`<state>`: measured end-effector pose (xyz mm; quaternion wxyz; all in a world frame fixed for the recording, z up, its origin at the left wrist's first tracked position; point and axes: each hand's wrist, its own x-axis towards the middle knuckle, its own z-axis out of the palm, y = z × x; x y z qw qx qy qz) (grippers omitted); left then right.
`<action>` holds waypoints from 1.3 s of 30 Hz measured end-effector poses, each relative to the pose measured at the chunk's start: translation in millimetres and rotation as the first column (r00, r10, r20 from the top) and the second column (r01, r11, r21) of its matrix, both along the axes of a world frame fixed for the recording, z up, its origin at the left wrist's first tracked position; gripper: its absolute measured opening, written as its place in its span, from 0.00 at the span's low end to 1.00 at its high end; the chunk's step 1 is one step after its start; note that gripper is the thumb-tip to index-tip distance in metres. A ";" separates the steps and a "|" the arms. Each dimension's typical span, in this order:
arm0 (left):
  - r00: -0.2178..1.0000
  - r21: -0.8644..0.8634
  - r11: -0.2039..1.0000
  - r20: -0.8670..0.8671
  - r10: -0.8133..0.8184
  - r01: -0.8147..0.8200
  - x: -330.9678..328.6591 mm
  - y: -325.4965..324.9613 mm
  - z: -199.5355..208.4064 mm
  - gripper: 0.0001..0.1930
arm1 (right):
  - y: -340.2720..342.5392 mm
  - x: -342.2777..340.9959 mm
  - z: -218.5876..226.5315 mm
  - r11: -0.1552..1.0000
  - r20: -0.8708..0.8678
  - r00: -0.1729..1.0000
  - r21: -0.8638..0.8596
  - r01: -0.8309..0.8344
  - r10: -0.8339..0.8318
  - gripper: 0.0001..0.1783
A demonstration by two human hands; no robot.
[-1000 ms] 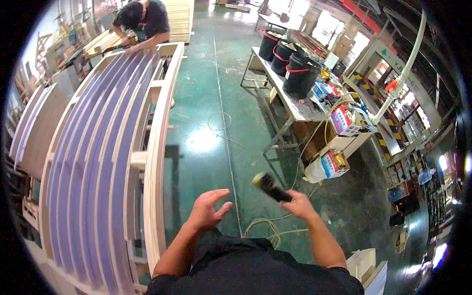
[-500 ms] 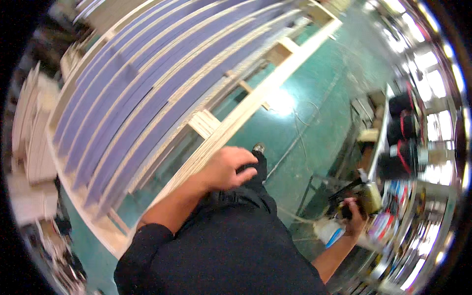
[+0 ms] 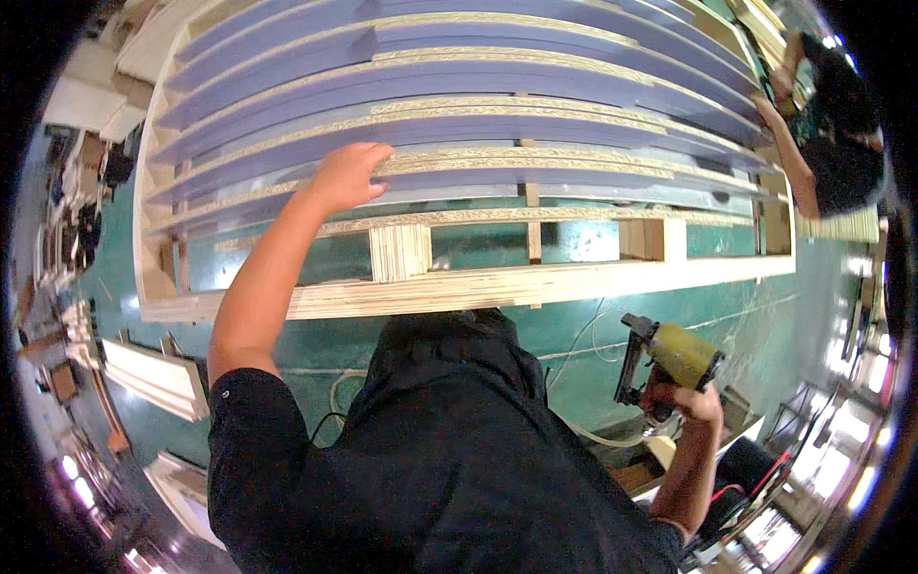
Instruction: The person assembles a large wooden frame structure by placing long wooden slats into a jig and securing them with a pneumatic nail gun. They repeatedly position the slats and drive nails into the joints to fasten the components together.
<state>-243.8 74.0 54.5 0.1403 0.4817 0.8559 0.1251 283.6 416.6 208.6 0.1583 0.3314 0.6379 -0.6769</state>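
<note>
My right hand (image 3: pixel 690 400) is closed round the handle of a yellow and black pneumatic nail gun (image 3: pixel 681 352), held at the right with a hose below it. My left hand (image 3: pixel 354 178) reaches over a large wooden frame (image 3: pixel 535 283), thumb and fingers apart, at the edge of the nearer boards. Whether its fingertips touch a board cannot be made out. Inside the frame stand several long boards (image 3: pixel 516 117) on edge, with blue-purple faces and pale chipboard edges. A layered plywood block (image 3: pixel 400 253) sits against the frame's near rail.
At the far right another person (image 3: pixel 832 134) in dark clothing has an arm at the frame's end. Pale boards (image 3: pixel 156 379) lie on the green floor (image 3: pixel 316 349) at the left. A hose (image 3: pixel 612 441) runs behind the nail gun. Stacked panels (image 3: pixel 91 105) stand at the far left.
My view has turned so the frame now lies across in front of me. My left hand has moved out over the boards. The nail gun has come up nearer the frame, and another person is now visible.
</note>
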 end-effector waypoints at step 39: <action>0.986 0.129 0.988 0.153 0.066 -0.086 -9.9 4.3 -13.4 0.14 | -114.2 -500.4 -28.0 0.042 0.366 0.179 0.353 -0.935 0.913 0.43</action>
